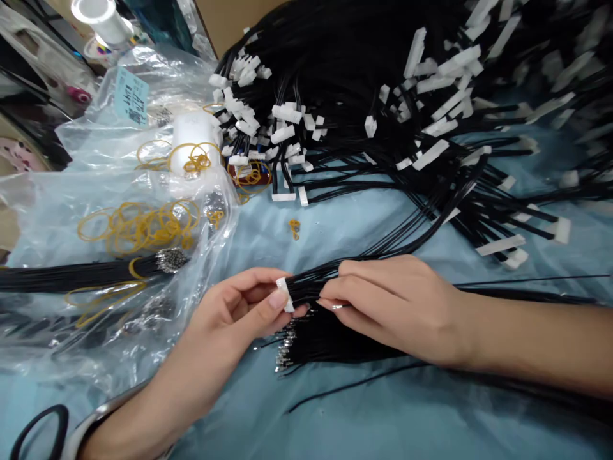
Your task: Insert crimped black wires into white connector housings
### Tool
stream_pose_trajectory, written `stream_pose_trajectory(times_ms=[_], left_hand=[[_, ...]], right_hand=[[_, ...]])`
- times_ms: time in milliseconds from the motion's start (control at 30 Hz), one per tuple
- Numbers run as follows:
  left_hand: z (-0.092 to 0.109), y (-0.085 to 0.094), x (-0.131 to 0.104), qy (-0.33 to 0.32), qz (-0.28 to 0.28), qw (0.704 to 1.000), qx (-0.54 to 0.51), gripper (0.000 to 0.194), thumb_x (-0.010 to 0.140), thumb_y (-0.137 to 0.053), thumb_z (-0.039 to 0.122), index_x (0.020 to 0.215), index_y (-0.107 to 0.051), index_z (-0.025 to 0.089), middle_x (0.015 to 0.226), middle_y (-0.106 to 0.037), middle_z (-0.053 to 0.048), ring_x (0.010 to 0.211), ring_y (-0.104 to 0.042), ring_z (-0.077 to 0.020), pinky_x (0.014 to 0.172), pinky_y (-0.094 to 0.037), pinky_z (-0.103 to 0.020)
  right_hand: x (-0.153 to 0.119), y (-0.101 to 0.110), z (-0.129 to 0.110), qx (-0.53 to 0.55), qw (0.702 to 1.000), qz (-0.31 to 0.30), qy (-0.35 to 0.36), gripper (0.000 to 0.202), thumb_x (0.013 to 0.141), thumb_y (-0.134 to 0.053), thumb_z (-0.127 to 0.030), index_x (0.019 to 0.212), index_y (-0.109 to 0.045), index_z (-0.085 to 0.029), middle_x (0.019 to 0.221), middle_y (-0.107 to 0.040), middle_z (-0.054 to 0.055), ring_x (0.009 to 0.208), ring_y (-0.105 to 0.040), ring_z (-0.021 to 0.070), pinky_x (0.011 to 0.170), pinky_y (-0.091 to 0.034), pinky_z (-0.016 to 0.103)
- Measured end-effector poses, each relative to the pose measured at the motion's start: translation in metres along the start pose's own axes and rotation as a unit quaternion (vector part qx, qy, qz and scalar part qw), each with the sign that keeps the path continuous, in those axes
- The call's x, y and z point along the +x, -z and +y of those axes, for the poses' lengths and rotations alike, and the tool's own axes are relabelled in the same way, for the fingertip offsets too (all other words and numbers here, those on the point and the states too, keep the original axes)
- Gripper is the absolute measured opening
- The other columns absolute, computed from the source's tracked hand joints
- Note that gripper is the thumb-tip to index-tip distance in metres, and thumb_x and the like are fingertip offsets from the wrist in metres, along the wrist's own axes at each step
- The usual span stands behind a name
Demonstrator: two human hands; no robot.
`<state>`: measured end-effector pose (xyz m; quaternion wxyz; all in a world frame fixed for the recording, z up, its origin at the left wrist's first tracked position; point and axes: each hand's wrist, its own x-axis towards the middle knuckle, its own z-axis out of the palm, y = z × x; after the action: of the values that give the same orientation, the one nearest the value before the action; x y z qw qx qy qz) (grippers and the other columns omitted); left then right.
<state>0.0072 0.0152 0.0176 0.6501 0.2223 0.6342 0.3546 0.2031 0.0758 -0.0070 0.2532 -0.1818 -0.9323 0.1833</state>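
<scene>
A white connector [285, 294] with black wires running out to the right is pinched between the thumb and fingers of my left hand [246, 303]. Close beside it, my right hand [393, 303] has its fingers closed on a black wire, whose small metal end shows at the fingertips. Under both hands lies a thick bundle of loose black wires [335, 342] with bare metal ends at its left. One single black wire [354, 382] rests on the blue cloth below the bundle.
Many black wire harnesses [335, 57] with white connectors are heaped at the back and right. Plastic bags [115, 191], yellow rubber bands [143, 227] and another wire bundle [71, 278] lie left. A black loop handle [41, 434] shows bottom left, a white spool [98, 16] top left.
</scene>
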Motion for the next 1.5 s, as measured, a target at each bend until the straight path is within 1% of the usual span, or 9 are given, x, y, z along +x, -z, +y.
stream_pose_trajectory(times_ms=[233,467,600,700,833,933,1067,1267,1500], left_hand=[[-0.005,0.0,-0.001,-0.04,0.008,0.999,0.036,0.013,0.073,-0.076,0.028,0.084,-0.072,0.023,0.074,-0.072,0.003,0.07,-0.068,-0.0075,0.065,-0.055,-0.008],[-0.005,0.001,-0.002,-0.06,-0.01,0.998,0.0,0.013,0.074,-0.075,0.027,0.084,-0.072,0.022,0.076,-0.071,0.003,0.071,-0.067,-0.008,0.069,-0.055,-0.011],[-0.002,-0.001,-0.001,-0.06,-0.004,0.998,-0.023,0.017,0.074,-0.075,0.027,0.088,-0.069,0.021,0.084,-0.072,0.002,0.076,-0.069,-0.0089,0.073,-0.055,-0.013],[0.001,-0.005,-0.003,-0.072,-0.003,0.997,-0.019,0.017,0.075,-0.074,0.028,0.088,-0.067,0.021,0.085,-0.071,0.003,0.079,-0.068,-0.0089,0.077,-0.054,-0.014],[0.004,-0.009,-0.007,-0.08,-0.013,0.997,-0.004,0.015,0.075,-0.074,0.028,0.085,-0.067,0.019,0.081,-0.07,0.002,0.077,-0.068,-0.0095,0.074,-0.054,-0.014],[0.004,-0.011,-0.005,-0.095,-0.031,0.995,0.002,0.016,0.073,-0.075,0.029,0.084,-0.068,0.018,0.082,-0.07,0.002,0.077,-0.068,-0.0101,0.075,-0.054,-0.015],[0.003,-0.011,0.001,-0.108,-0.049,0.993,-0.007,0.016,0.072,-0.076,0.032,0.081,-0.069,0.02,0.079,-0.069,0.004,0.079,-0.069,-0.0107,0.076,-0.055,-0.016],[-0.004,-0.003,0.0,-0.082,-0.053,0.995,-0.019,0.02,0.069,-0.079,0.033,0.084,-0.07,0.022,0.078,-0.071,0.004,0.076,-0.07,-0.0111,0.072,-0.056,-0.015],[-0.003,-0.003,0.003,-0.042,-0.056,0.997,-0.018,0.021,0.07,-0.079,0.034,0.086,-0.071,0.024,0.078,-0.072,0.004,0.075,-0.071,-0.0102,0.071,-0.055,-0.014]], right_hand=[[-0.001,-0.002,0.001,-0.011,1.0,0.002,0.007,0.025,0.093,-0.04,-0.014,0.084,-0.063,-0.01,0.068,-0.055,0.0,0.056,-0.045,0.0086,0.047,-0.037,0.02],[-0.001,0.0,-0.006,-0.033,0.999,0.015,-0.015,0.024,0.092,-0.04,-0.015,0.084,-0.062,-0.01,0.068,-0.053,0.001,0.054,-0.041,0.0079,0.047,-0.035,0.02],[0.002,0.015,-0.011,-0.055,0.997,-0.035,-0.042,0.026,0.091,-0.037,-0.011,0.095,-0.063,-0.007,0.078,-0.053,0.005,0.064,-0.048,0.0107,0.057,-0.042,0.022],[0.002,0.026,-0.015,-0.092,0.991,-0.056,-0.084,0.026,0.091,-0.038,-0.009,0.106,-0.06,-0.014,0.086,-0.053,0.006,0.073,-0.051,0.0127,0.063,-0.043,0.024],[-0.006,0.024,-0.025,-0.117,0.983,-0.026,-0.138,0.033,0.095,-0.034,-0.013,0.125,-0.046,-0.019,0.082,-0.055,0.002,0.061,-0.05,0.0108,0.054,-0.039,0.022],[-0.012,0.01,-0.032,-0.104,0.981,0.014,-0.164,0.022,0.095,-0.032,-0.013,0.112,-0.046,-0.009,0.07,-0.056,0.001,0.055,-0.053,0.0115,0.048,-0.038,0.021],[-0.012,-0.006,-0.029,-0.107,0.984,0.06,-0.132,0.023,0.095,-0.028,-0.013,0.086,-0.05,-0.013,0.071,-0.055,0.003,0.055,-0.051,0.0108,0.049,-0.04,0.022],[-0.01,-0.01,-0.028,-0.103,0.987,0.096,-0.075,0.025,0.096,-0.035,-0.015,0.083,-0.055,-0.013,0.071,-0.053,0.003,0.06,-0.05,0.0119,0.053,-0.043,0.023],[-0.013,-0.012,-0.027,-0.093,0.987,0.107,-0.071,0.022,0.093,-0.04,-0.011,0.08,-0.058,-0.012,0.069,-0.052,0.003,0.059,-0.048,0.0128,0.05,-0.04,0.025]])
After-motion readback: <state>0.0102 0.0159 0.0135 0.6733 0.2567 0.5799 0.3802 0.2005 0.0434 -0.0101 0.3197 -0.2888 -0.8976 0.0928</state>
